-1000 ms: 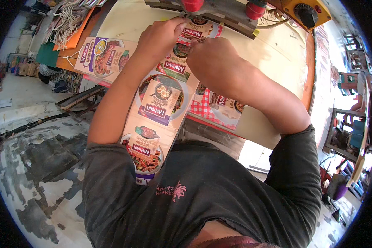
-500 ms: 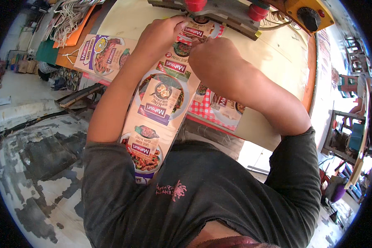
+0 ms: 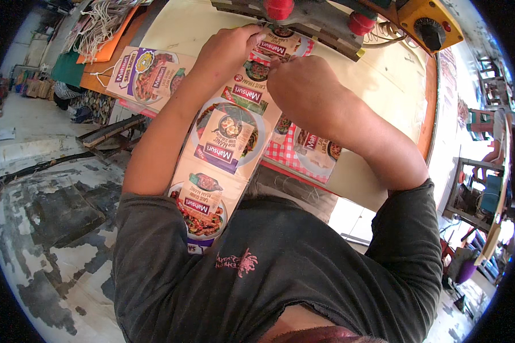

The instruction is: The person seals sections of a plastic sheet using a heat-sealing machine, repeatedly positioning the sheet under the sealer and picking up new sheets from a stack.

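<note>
A long, glossy printed strip [image 3: 209, 174] with food pictures runs from beneath the dark bar of a bench machine [image 3: 320, 31] down to my chest. At the strip's far left edge, just in front of the bar, my left hand [image 3: 234, 51] is closed with thumb and fingertips pinched on it. My right hand [image 3: 306, 86] is curled over the right side of the strip, its fingertips pressed on the print; part of its grip is hidden. Another printed piece [image 3: 306, 150] with a red checked pattern lies under the strip. A further printed piece [image 3: 149, 77] lies left of my left forearm.
Two red knobs [image 3: 278, 8] sit on the machine's bar. A yellow control box [image 3: 430, 26] with a black dial stands at the far right, beside a coiled cable. White cords [image 3: 100, 28] hang over an orange sheet at the far left. Shelving [image 3: 475, 188] stands farther right.
The view has shifted slightly, so the machine and table sit a little lower and farther right. Both hands keep nearly the same places on the strip.
</note>
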`<move>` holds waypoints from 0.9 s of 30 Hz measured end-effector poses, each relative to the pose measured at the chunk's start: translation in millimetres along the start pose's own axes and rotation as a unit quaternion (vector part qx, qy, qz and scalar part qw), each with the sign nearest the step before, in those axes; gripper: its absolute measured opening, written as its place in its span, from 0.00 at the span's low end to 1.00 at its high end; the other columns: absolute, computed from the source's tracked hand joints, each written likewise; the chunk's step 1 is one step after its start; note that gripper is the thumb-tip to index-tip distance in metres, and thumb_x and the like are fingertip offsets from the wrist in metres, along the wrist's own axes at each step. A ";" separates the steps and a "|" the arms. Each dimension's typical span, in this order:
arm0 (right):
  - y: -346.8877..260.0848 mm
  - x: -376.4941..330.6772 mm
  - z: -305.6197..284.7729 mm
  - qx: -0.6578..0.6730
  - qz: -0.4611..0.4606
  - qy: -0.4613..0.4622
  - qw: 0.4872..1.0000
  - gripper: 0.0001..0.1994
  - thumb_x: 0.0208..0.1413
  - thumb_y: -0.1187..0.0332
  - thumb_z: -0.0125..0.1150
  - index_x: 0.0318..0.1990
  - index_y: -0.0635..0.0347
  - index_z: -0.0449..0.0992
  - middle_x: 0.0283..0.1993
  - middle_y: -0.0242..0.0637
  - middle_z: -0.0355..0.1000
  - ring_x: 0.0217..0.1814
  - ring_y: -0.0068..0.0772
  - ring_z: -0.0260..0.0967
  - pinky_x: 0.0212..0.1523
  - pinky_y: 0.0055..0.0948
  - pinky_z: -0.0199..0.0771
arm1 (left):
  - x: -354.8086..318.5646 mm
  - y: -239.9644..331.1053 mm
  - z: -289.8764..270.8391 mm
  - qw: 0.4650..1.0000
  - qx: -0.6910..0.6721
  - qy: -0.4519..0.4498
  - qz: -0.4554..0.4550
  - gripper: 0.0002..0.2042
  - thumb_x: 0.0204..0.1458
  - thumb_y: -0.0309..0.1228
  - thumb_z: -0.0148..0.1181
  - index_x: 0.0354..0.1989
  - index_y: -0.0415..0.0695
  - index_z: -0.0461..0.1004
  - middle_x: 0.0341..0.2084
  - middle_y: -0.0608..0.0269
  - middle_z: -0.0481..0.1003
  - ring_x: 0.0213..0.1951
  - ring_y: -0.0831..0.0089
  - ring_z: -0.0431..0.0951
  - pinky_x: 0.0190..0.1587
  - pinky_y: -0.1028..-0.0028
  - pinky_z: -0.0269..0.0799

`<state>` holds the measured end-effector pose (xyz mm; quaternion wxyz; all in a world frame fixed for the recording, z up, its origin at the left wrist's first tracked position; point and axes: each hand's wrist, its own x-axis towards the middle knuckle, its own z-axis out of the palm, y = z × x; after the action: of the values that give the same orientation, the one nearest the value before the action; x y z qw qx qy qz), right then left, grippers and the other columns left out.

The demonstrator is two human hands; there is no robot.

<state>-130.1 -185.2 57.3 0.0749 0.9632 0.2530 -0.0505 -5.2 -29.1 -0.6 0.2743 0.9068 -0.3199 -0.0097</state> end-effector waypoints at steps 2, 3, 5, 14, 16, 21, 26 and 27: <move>-0.1 3.1 -8.5 0.001 -0.005 -0.050 0.999 0.14 0.52 0.74 0.61 0.45 0.74 0.78 0.33 0.44 0.81 0.37 0.41 0.83 0.33 0.34 0.81 | 1.7 1.7 -0.9 1.000 0.010 -0.003 -0.010 0.18 0.67 0.43 0.54 0.56 0.46 0.79 0.39 0.41 0.81 0.43 0.43 0.81 0.48 0.53 0.75; 0.0 4.1 -11.8 0.002 -0.008 -0.075 0.997 0.15 0.53 0.74 0.61 0.46 0.75 0.77 0.33 0.44 0.81 0.37 0.41 0.83 0.33 0.34 0.81 | 0.2 2.8 -1.4 1.000 0.016 -0.008 -0.021 0.18 0.67 0.43 0.54 0.56 0.47 0.79 0.39 0.41 0.81 0.44 0.43 0.81 0.48 0.53 0.75; -1.1 3.8 -10.2 -0.005 -0.007 -0.058 0.998 0.16 0.53 0.74 0.61 0.48 0.76 0.77 0.33 0.45 0.81 0.37 0.41 0.83 0.33 0.35 0.81 | -1.8 2.9 -1.8 0.999 0.028 0.001 -0.020 0.16 0.67 0.44 0.53 0.55 0.50 0.80 0.38 0.43 0.81 0.42 0.43 0.81 0.46 0.51 0.76; -5.8 1.0 -4.9 -0.041 0.008 -0.037 0.998 0.20 0.53 0.74 0.62 0.52 0.78 0.75 0.34 0.45 0.81 0.37 0.38 0.83 0.32 0.33 0.80 | -1.8 -2.4 6.2 0.999 0.032 0.037 0.018 0.15 0.67 0.43 0.51 0.54 0.55 0.80 0.34 0.46 0.82 0.37 0.44 0.82 0.41 0.51 0.77; -6.8 1.8 -7.2 -0.027 0.016 -0.049 0.998 0.17 0.50 0.72 0.65 0.48 0.71 0.79 0.38 0.44 0.82 0.41 0.39 0.83 0.36 0.34 0.81 | -1.2 -2.3 3.0 1.000 0.023 0.018 0.008 0.15 0.67 0.43 0.51 0.54 0.55 0.80 0.34 0.46 0.82 0.37 0.44 0.82 0.41 0.51 0.77; -7.7 5.8 -21.3 0.014 0.020 -0.118 0.993 0.12 0.47 0.70 0.71 0.41 0.55 0.88 0.46 0.45 0.83 0.50 0.42 0.83 0.44 0.37 0.83 | -1.9 1.2 -2.2 1.000 0.010 0.001 -0.022 0.16 0.66 0.44 0.54 0.55 0.52 0.80 0.38 0.43 0.81 0.42 0.44 0.82 0.46 0.53 0.77; -4.2 2.2 -8.0 -0.022 -0.003 -0.046 0.999 0.18 0.50 0.72 0.65 0.48 0.76 0.77 0.35 0.43 0.81 0.37 0.38 0.83 0.32 0.32 0.80 | -1.8 4.0 -2.5 1.000 0.008 -0.006 -0.009 0.17 0.67 0.43 0.53 0.56 0.51 0.80 0.39 0.43 0.81 0.43 0.43 0.81 0.47 0.52 0.76; -3.8 2.1 -8.2 -0.019 -0.004 -0.051 0.999 0.18 0.49 0.73 0.65 0.47 0.75 0.78 0.34 0.43 0.81 0.37 0.38 0.83 0.33 0.32 0.80 | -1.9 5.3 -2.7 1.000 0.017 -0.012 -0.015 0.17 0.67 0.43 0.53 0.56 0.51 0.80 0.39 0.43 0.81 0.43 0.42 0.81 0.47 0.52 0.76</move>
<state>-129.7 -179.5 64.6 0.1053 0.9570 0.2533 -0.0948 -9.2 -30.0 4.0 0.2546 0.9158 -0.3100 -0.0186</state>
